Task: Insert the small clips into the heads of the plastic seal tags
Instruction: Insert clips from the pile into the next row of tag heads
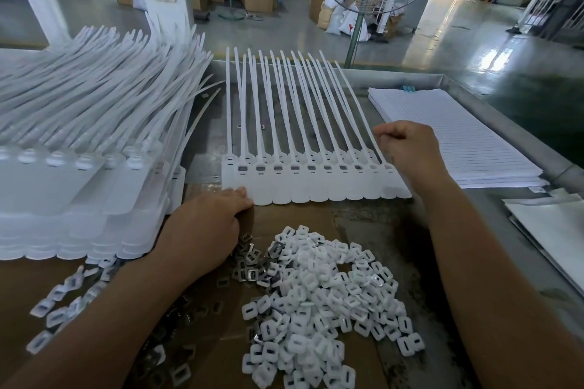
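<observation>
Your right hand (407, 148) hovers over the right end of the tag row (316, 189), fingers curled, tips drawn together. Can't tell whether a clip is pinched. Your left hand (205, 224) lies knuckles up, thumb touching the row's near-left corner, fingers hidden. Clip pile (325, 294) sits near you on the cardboard (316, 218). Risks: a clip pushed in crooked or flipped could jam in a head; a nudge could skew the row. Lined sheets (458, 136) at right: no readable writing.

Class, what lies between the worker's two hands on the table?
The tag row, spanning from left hand to right hand, in the head view.
</observation>
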`<state>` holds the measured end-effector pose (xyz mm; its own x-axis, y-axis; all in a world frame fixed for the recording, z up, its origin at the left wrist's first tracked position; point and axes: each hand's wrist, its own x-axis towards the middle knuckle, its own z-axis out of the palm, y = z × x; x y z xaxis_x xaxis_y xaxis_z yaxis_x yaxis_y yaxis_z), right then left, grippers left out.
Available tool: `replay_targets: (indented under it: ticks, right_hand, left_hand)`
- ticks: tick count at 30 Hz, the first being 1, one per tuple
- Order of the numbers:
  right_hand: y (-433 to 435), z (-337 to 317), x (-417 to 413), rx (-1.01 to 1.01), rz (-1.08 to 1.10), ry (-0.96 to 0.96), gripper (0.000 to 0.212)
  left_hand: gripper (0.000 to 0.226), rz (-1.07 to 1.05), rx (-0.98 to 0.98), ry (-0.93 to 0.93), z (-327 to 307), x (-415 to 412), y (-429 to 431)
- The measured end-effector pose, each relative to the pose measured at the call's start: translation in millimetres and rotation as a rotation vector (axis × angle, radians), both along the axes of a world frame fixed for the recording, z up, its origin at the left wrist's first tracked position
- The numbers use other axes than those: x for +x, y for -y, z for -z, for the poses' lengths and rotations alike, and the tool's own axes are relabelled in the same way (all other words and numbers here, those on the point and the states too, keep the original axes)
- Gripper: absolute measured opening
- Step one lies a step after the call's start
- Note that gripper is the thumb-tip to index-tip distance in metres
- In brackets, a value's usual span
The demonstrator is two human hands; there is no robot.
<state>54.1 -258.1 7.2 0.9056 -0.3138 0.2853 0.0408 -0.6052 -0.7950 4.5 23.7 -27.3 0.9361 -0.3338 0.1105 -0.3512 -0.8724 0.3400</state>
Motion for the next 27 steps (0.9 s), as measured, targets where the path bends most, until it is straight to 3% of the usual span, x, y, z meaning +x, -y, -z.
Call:
replay_targets:
  ticks: [3,9,13,16,19,27]
  right_hand:
    - [-17,-14,-6,-0.049,-0.173,-0.096,0.025]
    - [-82,-24,-25,-0.387,-0.623,-0.342,0.012]
    - [-115,-20,-43,-0.477,-0.815,-0.4,0.011]
    - [-129,-14,-49,-0.605,-0.877,-0.387,0.02]
    - [-139,-8,-53,-0.612,-0.868,-0.334,0.026]
    - [-143,3,-52,-0.594,-0.838,-0.309,0.017]
  left_hand:
    - [0.05,-0.011,-0.002,0.001,0,-1,0]
    - [0.052,-0.011,-0.025,0.0,3,2,-2]
    - [0.057,-0.039,-0.103,-0.034,3,6,-7]
    - [0.055,-0.031,-0.125,-0.035,0,6,-7]
    - [0.046,-0.015,-0.13,-0.011,-1,4,-6]
    - [0.037,-0.028,-0.095,0.037,0,3,-5]
